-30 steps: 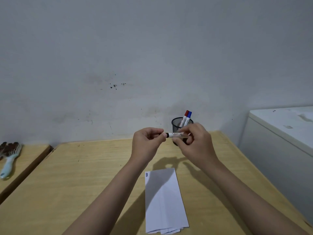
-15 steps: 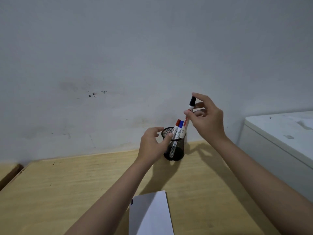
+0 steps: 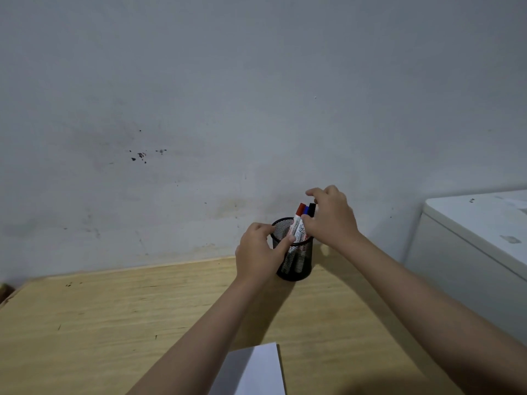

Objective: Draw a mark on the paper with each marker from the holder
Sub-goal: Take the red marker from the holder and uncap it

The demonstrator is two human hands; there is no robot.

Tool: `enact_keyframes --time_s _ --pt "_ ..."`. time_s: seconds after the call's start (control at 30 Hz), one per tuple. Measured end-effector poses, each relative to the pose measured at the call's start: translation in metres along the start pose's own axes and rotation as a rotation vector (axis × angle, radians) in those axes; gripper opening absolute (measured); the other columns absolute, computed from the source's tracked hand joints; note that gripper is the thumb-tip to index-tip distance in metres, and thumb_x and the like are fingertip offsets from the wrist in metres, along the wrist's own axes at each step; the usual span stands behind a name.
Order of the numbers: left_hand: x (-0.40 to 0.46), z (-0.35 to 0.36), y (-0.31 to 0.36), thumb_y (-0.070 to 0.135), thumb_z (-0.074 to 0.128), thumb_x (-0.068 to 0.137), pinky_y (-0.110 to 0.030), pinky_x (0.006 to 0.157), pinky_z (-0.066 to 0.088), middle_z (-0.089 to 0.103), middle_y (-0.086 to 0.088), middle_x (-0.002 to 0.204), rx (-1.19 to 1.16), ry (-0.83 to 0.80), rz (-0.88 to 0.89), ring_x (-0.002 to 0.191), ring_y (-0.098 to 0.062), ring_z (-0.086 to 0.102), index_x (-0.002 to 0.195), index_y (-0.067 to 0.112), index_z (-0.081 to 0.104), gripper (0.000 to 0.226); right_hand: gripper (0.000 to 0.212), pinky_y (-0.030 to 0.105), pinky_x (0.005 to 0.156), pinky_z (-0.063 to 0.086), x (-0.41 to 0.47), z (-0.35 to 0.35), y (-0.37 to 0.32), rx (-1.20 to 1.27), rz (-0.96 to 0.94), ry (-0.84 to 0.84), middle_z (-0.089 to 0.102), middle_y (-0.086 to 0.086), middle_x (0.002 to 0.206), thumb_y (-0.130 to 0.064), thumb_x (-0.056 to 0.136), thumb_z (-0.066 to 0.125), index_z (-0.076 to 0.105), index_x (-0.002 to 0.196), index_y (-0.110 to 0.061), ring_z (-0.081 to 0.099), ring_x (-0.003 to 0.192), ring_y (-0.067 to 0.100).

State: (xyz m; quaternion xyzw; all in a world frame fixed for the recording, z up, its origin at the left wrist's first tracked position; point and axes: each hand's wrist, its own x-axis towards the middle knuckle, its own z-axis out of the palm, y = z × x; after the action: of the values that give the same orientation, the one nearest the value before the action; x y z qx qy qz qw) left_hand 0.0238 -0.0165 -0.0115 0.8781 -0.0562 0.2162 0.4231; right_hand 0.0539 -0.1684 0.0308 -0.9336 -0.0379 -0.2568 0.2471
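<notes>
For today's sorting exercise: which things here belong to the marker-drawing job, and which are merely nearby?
Belong: mesh holder; red marker; blue marker; black marker; paper; left hand; right hand.

Nearby: white cabinet; table.

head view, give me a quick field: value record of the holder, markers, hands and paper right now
holder: black mesh cup, upright on the wooden table near the wall
markers in holder: red-capped marker, blue-capped marker, black-capped marker
left hand: left hand grips the holder's side, thumb at the rim
right hand: right hand at the black-capped marker, grip not clear
paper: white paper, bottom edge, partly out of frame
</notes>
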Motion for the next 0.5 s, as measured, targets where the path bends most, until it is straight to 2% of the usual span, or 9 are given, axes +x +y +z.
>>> enact_keyframes --time_s 0.07,0.17,0.27,0.33,0.4,0.5 --pt "0.0 0.0 0.0 0.05 0.069 0.073 -0.044 0.084 0.051 0.064 0.001 0.106 -0.004 0.011 0.0 0.098 -0.017 0.06 0.104 0.015 0.068 0.046 0.042 0.04 0.087 0.04 0.006 0.004 -0.007 -0.165 -0.017 -0.052 0.05 0.011 0.113 -0.031 0.079 0.062 0.06 0.118 -0.016 0.046 0.11 0.031" --pt "0.0 0.001 -0.001 0.054 0.067 0.072 -0.042 0.082 0.051 0.064 0.003 0.109 0.028 0.006 -0.008 0.097 -0.016 0.06 0.105 0.016 0.068 0.05 0.03 0.039 0.084 0.037 0.008 0.007 -0.017 -0.262 -0.052 0.007 0.052 0.009 0.108 -0.035 0.081 0.06 0.065 0.102 -0.013 0.046 0.106 0.031" --pt "-0.002 -0.002 0.001 0.052 0.062 0.077 -0.041 0.081 0.051 0.064 0.003 0.109 0.044 -0.028 0.018 0.097 -0.018 0.06 0.104 0.018 0.067 0.043 0.019 0.036 0.081 0.035 0.003 0.002 -0.027 -0.146 -0.136 0.077 0.06 0.004 0.101 -0.031 0.08 0.063 0.066 0.089 -0.015 0.05 0.101 0.027" --pt "-0.006 -0.007 0.006 0.045 0.059 0.083 -0.038 0.08 0.05 0.065 -0.001 0.109 -0.027 -0.06 0.018 0.098 -0.02 0.06 0.105 0.017 0.066 0.036 0.016 0.037 0.081 0.044 -0.003 -0.004 -0.033 0.046 -0.218 -0.001 0.064 0.004 0.096 -0.022 0.079 0.065 0.067 0.092 -0.014 0.057 0.094 0.026" --pt "-0.013 -0.014 0.012 0.041 0.056 0.087 -0.03 0.079 0.047 0.065 0.0 0.109 -0.142 -0.061 -0.026 0.102 -0.018 0.06 0.11 0.015 0.063 0.035 0.024 0.041 0.076 0.051 -0.011 -0.015 -0.038 0.21 -0.292 -0.035 0.063 0.006 0.093 -0.013 0.079 0.066 0.068 0.102 -0.01 0.06 0.081 0.022" --pt "-0.031 -0.027 0.023 0.033 0.056 0.089 -0.011 0.071 0.045 0.066 0.004 0.097 -0.432 0.021 -0.127 0.098 -0.018 0.063 0.109 0.021 0.058 0.023 0.016 0.041 0.064 0.055 -0.029 -0.035 -0.043 0.289 -0.418 0.196 0.06 0.01 0.082 -0.007 0.078 0.068 0.072 0.093 -0.005 0.059 0.066 0.019"
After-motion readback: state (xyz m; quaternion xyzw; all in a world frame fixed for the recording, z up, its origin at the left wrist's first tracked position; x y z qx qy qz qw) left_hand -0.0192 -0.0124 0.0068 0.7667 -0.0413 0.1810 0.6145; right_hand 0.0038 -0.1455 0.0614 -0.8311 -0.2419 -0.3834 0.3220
